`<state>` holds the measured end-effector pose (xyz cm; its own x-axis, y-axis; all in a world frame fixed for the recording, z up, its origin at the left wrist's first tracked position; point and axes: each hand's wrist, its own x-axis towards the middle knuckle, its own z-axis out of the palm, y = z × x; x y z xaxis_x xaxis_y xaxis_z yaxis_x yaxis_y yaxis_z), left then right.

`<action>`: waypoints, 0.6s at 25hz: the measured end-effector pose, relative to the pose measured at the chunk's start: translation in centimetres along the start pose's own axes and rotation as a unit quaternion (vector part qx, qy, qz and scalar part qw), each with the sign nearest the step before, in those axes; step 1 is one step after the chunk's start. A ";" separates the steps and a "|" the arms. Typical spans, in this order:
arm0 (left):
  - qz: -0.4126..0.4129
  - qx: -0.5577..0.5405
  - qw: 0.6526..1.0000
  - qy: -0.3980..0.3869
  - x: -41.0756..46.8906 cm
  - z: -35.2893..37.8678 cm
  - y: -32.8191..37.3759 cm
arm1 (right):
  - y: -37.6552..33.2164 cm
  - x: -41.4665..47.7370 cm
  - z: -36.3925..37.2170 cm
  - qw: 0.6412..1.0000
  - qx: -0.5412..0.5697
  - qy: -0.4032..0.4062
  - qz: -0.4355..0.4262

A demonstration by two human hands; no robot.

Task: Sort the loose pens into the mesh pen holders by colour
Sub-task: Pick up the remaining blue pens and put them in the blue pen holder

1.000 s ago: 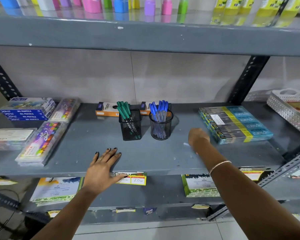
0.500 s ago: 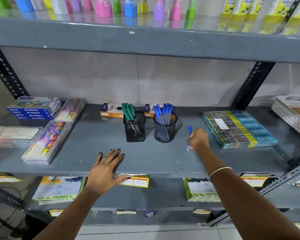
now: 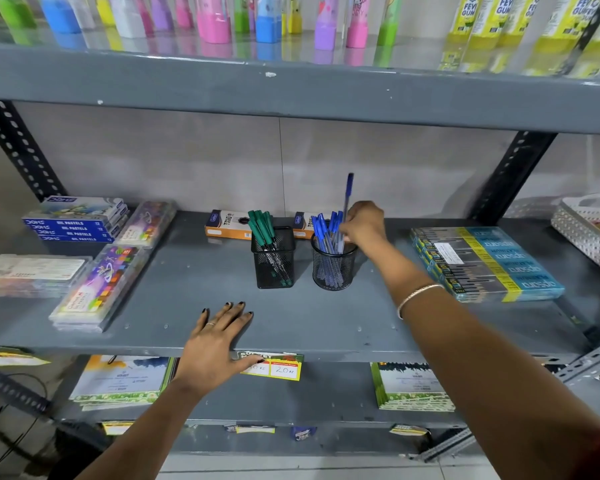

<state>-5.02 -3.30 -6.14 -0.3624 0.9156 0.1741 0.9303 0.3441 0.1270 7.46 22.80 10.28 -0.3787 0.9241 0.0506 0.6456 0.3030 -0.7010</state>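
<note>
The right hand (image 3: 362,224) pinches a blue pen (image 3: 348,195) upright, cap end up, its lower end among the blue pens already standing in the round mesh holder (image 3: 333,268). Just left of it, the square mesh holder (image 3: 273,259) carries green pens (image 3: 262,227) leaning to the left. Both holders stand near the middle of the grey shelf (image 3: 194,278), in front of an orange and black box (image 3: 227,225). The left hand (image 3: 215,344) lies flat, fingers spread, on the shelf's front edge, thumb over a yellow price tag (image 3: 278,368). A blue and yellow stack of packets (image 3: 489,261) lies to the right, and pastel boxes (image 3: 77,220) to the left.
</note>
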 end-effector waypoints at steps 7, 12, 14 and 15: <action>0.005 0.001 1.000 0.011 0.0 0.0 0.1 | -0.6 -0.3 2.6 0.983 -0.168 -0.069 -0.024; 0.006 -0.016 1.000 0.014 0.0 0.0 0.1 | -0.7 0.4 2.9 0.976 -0.194 -0.097 -0.011; 0.007 -0.018 1.000 0.013 0.0 0.0 0.1 | -0.7 0.8 2.9 0.977 -0.188 -0.096 -0.011; 0.008 -0.018 1.000 0.014 0.1 0.0 0.1 | -0.8 1.1 2.8 0.979 -0.182 -0.092 -0.011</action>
<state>-4.99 -3.23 -6.13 -0.3487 0.9150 0.2028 0.9338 0.3206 0.1590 4.70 22.97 8.92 -0.4865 0.8690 -0.0899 0.8170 0.4161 -0.3992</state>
